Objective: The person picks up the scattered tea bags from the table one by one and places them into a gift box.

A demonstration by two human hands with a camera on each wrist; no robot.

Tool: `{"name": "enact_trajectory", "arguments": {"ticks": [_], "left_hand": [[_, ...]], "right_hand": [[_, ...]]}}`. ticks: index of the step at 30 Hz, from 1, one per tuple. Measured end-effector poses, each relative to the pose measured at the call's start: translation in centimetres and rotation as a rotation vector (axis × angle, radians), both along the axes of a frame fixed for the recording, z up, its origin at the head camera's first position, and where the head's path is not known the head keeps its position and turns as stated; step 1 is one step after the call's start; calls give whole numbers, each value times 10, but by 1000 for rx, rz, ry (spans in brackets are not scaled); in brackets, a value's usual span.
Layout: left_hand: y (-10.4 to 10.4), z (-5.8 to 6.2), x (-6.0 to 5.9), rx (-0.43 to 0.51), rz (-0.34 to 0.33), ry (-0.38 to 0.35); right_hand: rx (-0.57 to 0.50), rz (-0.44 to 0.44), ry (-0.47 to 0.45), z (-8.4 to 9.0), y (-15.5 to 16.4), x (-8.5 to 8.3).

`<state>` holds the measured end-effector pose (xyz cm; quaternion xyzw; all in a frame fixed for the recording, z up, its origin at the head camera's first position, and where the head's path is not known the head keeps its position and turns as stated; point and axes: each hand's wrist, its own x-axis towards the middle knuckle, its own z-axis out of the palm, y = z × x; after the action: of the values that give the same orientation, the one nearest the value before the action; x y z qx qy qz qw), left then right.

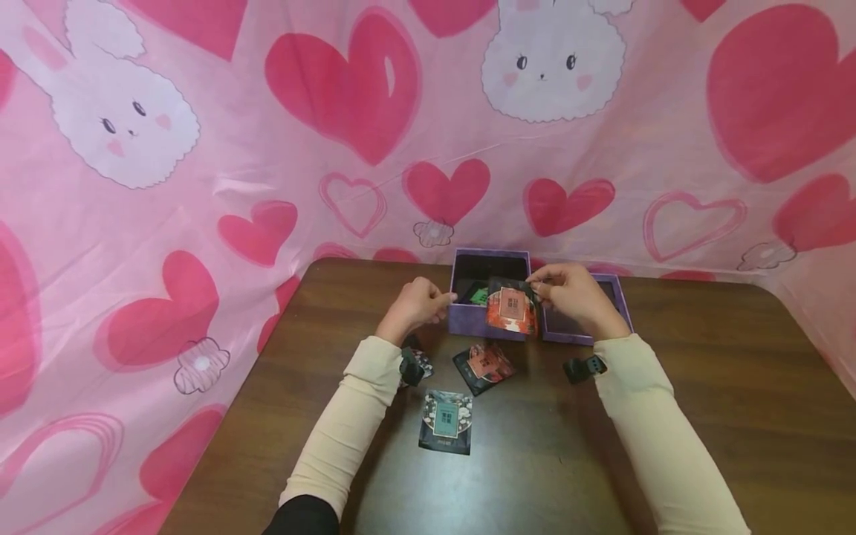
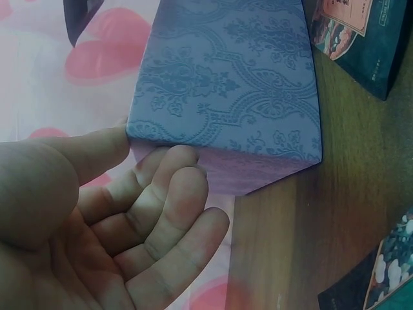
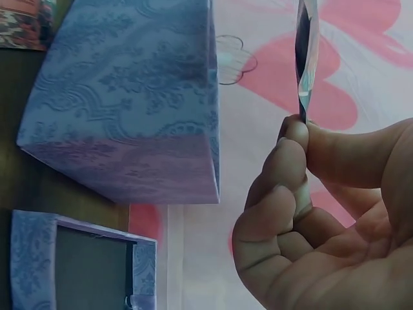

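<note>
A deep purple box with an embossed pattern stands at the back of the table, its top uncovered. My left hand grips the box's left side, thumb at the rim and curled fingers against the wall. Over the box, my right hand pinches a black and orange sachet by its edge between thumb and index finger. In the right wrist view the sachet appears edge-on. Inside the box a sachet with a green label shows; the rest of the contents is hidden.
A shallow purple lid lies right of the box, partly behind my right hand. In front lie a red sachet and a green-labelled sachet. Another sachet is partly hidden by my left wrist. A pink heart-patterned cloth hangs behind the table.
</note>
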<state>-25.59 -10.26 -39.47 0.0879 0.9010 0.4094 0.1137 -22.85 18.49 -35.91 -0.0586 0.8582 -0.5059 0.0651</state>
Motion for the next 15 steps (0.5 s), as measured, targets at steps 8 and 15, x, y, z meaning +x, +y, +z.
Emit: {"name": "enact_trajectory", "arguments": {"ticks": [8, 15], "left_hand": [[3, -2, 1, -34, -8, 24], [2, 0, 2, -45, -9, 47]], "right_hand": [[-61, -85, 34, 2, -3, -17], [-133, -224, 97, 1, -19, -38]]}}
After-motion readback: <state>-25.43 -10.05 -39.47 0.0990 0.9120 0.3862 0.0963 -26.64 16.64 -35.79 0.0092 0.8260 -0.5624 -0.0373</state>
